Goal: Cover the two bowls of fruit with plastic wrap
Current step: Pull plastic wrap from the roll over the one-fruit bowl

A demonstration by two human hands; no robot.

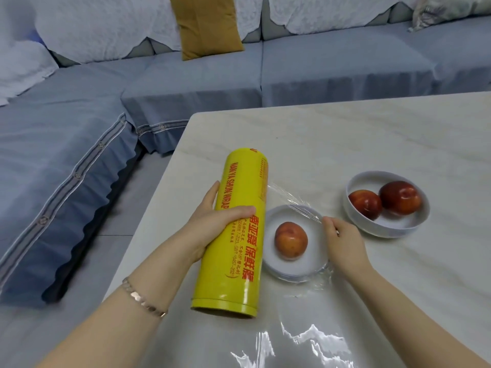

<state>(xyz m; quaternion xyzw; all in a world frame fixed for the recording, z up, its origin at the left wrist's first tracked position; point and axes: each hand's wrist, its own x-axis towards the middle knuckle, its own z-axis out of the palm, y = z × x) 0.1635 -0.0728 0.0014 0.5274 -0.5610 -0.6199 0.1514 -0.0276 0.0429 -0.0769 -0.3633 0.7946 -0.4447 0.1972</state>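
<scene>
Left hand [212,221] curled in a firm grip; right hand [342,239] seemingly pinching, fingertips partly hidden.

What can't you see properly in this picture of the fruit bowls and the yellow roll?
- Head view: the left hand covers part of the red print on the yellow roll.
- The right hand's fingertips are curled under, so its grip on the plastic wrap is unclear.
- The small print on the roll is too tiny to read.
- The near bowl's right rim hides behind the right hand.
- The sofa is cut off by the picture's edges.
</scene>
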